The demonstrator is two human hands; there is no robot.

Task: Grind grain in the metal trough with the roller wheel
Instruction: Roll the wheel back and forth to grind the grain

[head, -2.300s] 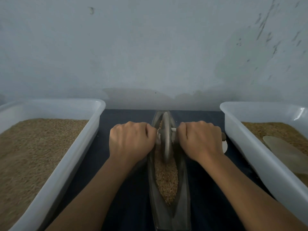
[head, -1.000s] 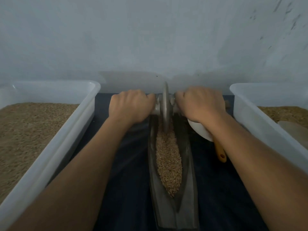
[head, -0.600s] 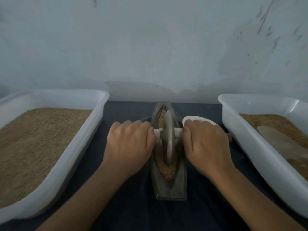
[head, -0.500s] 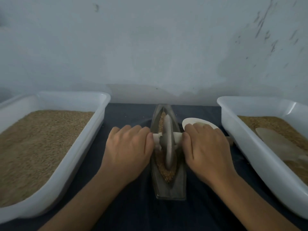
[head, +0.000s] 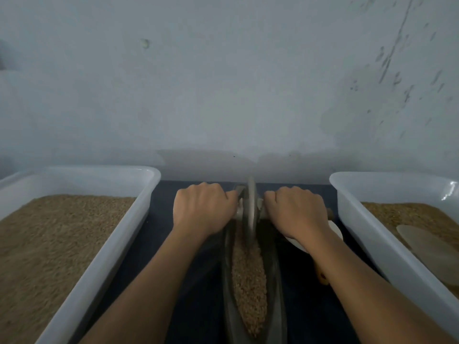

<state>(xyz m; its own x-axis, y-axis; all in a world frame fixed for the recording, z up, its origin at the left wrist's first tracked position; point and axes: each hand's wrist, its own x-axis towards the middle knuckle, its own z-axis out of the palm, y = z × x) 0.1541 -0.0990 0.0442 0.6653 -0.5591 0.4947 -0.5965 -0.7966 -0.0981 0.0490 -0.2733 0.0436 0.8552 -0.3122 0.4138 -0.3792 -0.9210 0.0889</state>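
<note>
A narrow boat-shaped metal trough [head: 275, 289] runs away from me down the middle of a dark cloth, with brown grain [head: 248, 276] lying along its channel. The grey roller wheel [head: 249, 214] stands on edge at the trough's far end, blurred. My left hand [head: 202, 209] grips the wheel's axle handle on the left side. My right hand [head: 295, 212] grips the handle on the right side. Both fists hide the handles almost fully.
A white plastic tub [head: 139, 219] full of grain stands at the left. Another white tub [head: 372, 234] at the right holds grain and a flat pale scoop [head: 429, 247]. A white spoon with an orange handle [head: 323, 276] lies under my right forearm. The wall rises just behind.
Both hands have pushed the wheel from the trough's near half to its far end, uncovering the grain behind it. The camera has tipped forward with the stroke.
</note>
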